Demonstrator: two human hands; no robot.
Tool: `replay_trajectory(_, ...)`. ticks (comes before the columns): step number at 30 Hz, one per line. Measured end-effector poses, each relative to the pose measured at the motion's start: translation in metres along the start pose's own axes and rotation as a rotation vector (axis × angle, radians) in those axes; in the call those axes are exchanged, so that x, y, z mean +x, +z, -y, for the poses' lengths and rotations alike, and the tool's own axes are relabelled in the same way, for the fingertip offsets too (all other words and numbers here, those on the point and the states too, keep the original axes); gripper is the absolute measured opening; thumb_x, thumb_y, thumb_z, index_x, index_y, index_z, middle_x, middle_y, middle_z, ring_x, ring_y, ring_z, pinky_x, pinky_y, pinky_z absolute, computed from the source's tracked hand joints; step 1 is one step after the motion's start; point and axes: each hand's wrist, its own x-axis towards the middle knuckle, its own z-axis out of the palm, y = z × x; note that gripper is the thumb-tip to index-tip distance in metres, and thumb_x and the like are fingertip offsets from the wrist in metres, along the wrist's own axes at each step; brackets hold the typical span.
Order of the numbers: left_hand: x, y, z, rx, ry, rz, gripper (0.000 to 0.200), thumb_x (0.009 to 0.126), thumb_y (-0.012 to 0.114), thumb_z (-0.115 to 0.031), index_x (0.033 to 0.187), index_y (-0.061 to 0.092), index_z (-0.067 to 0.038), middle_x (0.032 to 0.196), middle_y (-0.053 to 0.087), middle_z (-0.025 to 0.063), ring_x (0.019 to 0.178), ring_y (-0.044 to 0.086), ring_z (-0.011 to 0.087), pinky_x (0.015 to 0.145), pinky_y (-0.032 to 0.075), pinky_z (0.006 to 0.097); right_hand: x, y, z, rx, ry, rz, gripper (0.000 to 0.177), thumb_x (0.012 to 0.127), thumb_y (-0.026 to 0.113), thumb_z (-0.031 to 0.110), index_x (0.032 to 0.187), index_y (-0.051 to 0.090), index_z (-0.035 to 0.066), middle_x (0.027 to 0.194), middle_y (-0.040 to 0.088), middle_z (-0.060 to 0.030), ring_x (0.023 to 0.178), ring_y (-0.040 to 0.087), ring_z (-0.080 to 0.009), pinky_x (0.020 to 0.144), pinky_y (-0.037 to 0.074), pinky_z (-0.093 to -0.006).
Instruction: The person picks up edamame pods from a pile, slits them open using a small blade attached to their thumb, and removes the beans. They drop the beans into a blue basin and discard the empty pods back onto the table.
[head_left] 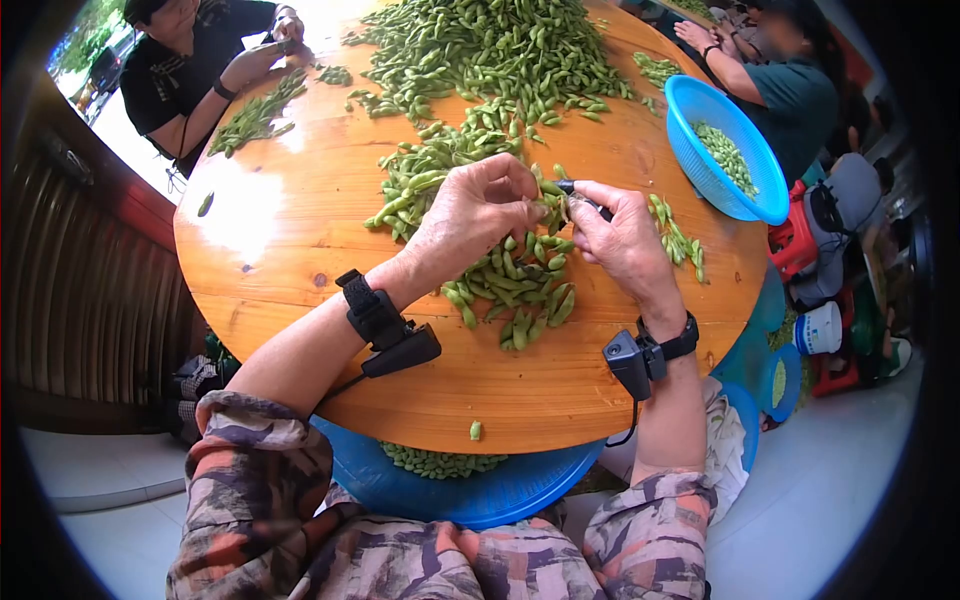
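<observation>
Over the wooden table, my left hand (475,208) is closed in a pinch on a green soybean pod (548,198). Close beside it, my right hand (622,238) has its fingers wrapped round a small black-handled tool (568,187). The tool's kind is mostly hidden by the fingers. Beneath both hands lies a loose spread of soybean pods (515,285), which runs back into the large pile of pods (490,50). A few more pods (678,240) lie just right of my right hand.
A blue basket (728,150) with shelled beans stands at the table's right edge. On my lap, under the front edge, a blue basin (540,490) holds more beans. One person (190,80) works at the far left, another (790,100) at the far right. Wrist cameras sit on both my forearms.
</observation>
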Motion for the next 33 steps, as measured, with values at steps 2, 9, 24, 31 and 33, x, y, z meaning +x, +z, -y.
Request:
replay_trajectory(2, 0.001, -0.002, 0.001, -0.064, -0.077, 0.083, 0.007, 0.090, 0.065, -0.003, 0.091, 0.059, -0.002, 0.079, 0.064, 0.0032, 0.068, 0.060, 0.0079, 0.061, 0.051, 0.0225, 0.002, -0.001, -0.003, -0.056, -0.027, -0.017, 0.020, 0.092, 0.056, 0.011, 0.100, 0.067, -0.003, 0.062, 0.053, 0.0026, 0.058, 0.049, -0.0030, 0.051, 0.040, -0.0241)
replay_trajectory(9, -0.001, 0.001, -0.001, 0.039, 0.025, -0.098, 0.006, 0.085, 0.066, -0.001, 0.088, 0.061, 0.000, 0.077, 0.064, 0.0023, 0.068, 0.060, 0.0083, 0.060, 0.049, 0.0228, 0.008, 0.001, -0.009, -0.311, -0.392, -0.473, 0.019, 0.091, 0.056, 0.009, 0.102, 0.069, -0.001, 0.061, 0.054, 0.0016, 0.054, 0.049, -0.0043, 0.049, 0.040, -0.0247)
replay_trajectory(24, -0.006, 0.007, -0.001, -0.055, -0.021, -0.122, 0.004, 0.085, 0.062, 0.003, 0.088, 0.061, 0.000, 0.073, 0.062, 0.0018, 0.063, 0.054, 0.0064, 0.056, 0.046, 0.0219, -0.001, 0.012, 0.003, 0.592, 0.083, 0.134, 0.016, 0.095, 0.053, 0.004, 0.104, 0.062, -0.006, 0.069, 0.048, 0.0052, 0.055, 0.038, -0.0008, 0.045, 0.031, -0.0168)
replay_trajectory(31, -0.006, 0.007, -0.001, -0.061, 0.009, -0.143, 0.005, 0.084, 0.060, 0.004, 0.088, 0.061, 0.000, 0.073, 0.062, 0.0017, 0.063, 0.054, 0.0062, 0.057, 0.046, 0.0218, 0.004, 0.010, -0.006, 0.755, 0.099, 0.174, 0.016, 0.095, 0.054, 0.003, 0.106, 0.060, -0.007, 0.076, 0.050, 0.0031, 0.058, 0.040, -0.0016, 0.045, 0.031, -0.0161)
replay_trajectory(33, -0.006, 0.006, -0.002, -0.049, 0.023, -0.153, 0.006, 0.084, 0.060, 0.004, 0.088, 0.061, 0.000, 0.073, 0.062, 0.0016, 0.063, 0.054, 0.0061, 0.057, 0.046, 0.0218, 0.004, 0.009, -0.007, 0.798, 0.084, 0.209, 0.015, 0.095, 0.053, 0.002, 0.106, 0.059, -0.006, 0.075, 0.049, 0.0031, 0.058, 0.040, -0.0017, 0.045, 0.031, -0.0160)
